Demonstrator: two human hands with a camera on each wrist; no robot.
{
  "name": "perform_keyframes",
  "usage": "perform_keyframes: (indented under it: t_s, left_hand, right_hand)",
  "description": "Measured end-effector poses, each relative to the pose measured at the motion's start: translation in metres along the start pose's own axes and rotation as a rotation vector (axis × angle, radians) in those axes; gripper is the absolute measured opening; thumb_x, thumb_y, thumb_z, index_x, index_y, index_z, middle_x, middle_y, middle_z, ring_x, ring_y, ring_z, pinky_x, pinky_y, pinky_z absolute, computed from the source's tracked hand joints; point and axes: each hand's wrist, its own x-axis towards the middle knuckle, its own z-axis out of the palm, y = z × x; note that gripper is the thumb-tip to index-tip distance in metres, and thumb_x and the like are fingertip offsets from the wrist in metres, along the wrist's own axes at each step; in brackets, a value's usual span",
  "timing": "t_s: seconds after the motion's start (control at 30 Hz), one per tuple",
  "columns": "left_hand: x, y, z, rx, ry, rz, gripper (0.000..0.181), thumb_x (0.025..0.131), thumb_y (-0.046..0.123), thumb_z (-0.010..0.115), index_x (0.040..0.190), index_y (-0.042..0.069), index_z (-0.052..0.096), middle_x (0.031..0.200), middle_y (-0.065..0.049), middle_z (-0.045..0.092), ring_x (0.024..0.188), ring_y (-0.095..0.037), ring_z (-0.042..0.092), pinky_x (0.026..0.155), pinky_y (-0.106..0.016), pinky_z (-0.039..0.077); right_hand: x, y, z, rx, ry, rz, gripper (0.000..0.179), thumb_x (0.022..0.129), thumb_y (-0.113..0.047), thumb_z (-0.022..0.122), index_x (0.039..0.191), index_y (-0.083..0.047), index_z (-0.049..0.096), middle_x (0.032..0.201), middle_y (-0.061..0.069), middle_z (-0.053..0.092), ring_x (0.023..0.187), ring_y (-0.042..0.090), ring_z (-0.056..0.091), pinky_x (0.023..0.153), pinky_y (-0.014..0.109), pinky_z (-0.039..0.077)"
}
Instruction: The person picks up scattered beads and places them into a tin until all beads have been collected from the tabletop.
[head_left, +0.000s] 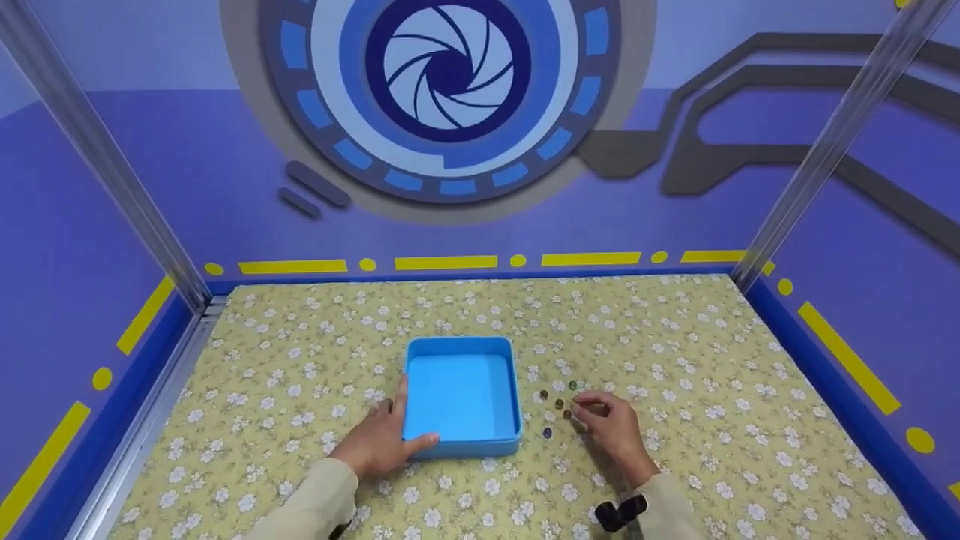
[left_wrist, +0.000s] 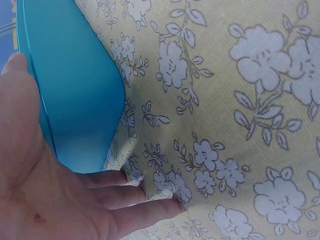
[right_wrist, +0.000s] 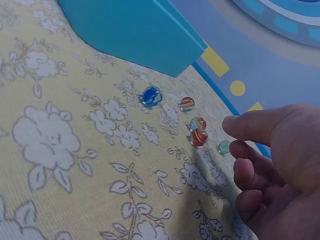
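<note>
A light blue square tray (head_left: pixel 463 448) with raised walls sits on the flowered cloth. My left hand (head_left: pixel 385 439) rests against its front left corner, thumb on the front rim and index finger along the left wall. In the left wrist view, the other fingers (left_wrist: pixel 145 212) extend straight over the cloth. Right of the tray lie several glass marbles, among them a blue one (right_wrist: pixel 151 96), a red-striped one (right_wrist: pixel 198 137) and a green one (right_wrist: pixel 224 147). My right hand (head_left: pixel 611 427) hovers at the marbles' right side, thumb and fingers bent, with nothing visible between them.
Yellow cloth (head_left: pixel 285 360) with white flowers covers the table. Purple-blue panels (head_left: pixel 480 232) with yellow markings enclose it at the back and sides. Metal posts (head_left: pixel 127 172) stand at the back corners.
</note>
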Motion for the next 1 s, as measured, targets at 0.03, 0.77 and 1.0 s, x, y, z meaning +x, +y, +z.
perform_keyframes:
  t_s: [0.03,0.77,1.0]
  left_hand:
    - [0.0000,0.0001,-0.0002,0.000,-0.001,0.001,0.111,0.082,0.073,0.054,0.157,0.018,-0.008,0.153,-0.031,0.025,0.134,-0.054,0.035,0.097,-0.064,0.042]
    - [-0.0033,0.0003,-0.0004,0.000,-0.003,0.001,0.111,0.083,0.073,0.054,0.157,0.017,-0.008,0.153,-0.031,0.025,0.135,-0.054,0.033,0.097,-0.064,0.042]
    - [-0.0030,0.0020,-0.0010,0.007,-0.002,-0.003,0.111,0.083,0.072,0.054,0.157,0.016,-0.007,0.153,-0.031,0.026,0.134,-0.054,0.036,0.095,-0.064,0.044]
  right_hand:
    - [-0.0002,0.0001,0.0003,-0.006,-0.002,-0.001,0.015,0.087,-0.009,0.071,0.102,-0.009,0.073,0.098,0.008,0.070,0.081,0.013,0.064,0.068,0.026,0.054]
    - [-0.0051,0.0039,0.0063,-0.036,-0.069,-0.057,0.018,0.086,-0.006,0.072,0.103,-0.007,0.073,0.094,0.009,0.071,0.079,0.015,0.065,0.070,0.024,0.053]
    - [-0.0032,0.0058,0.0086,-0.035,-0.056,-0.051,0.016,0.086,-0.005,0.072,0.100,-0.010,0.074,0.093,0.007,0.071,0.080,0.015,0.064,0.069,0.024,0.053]
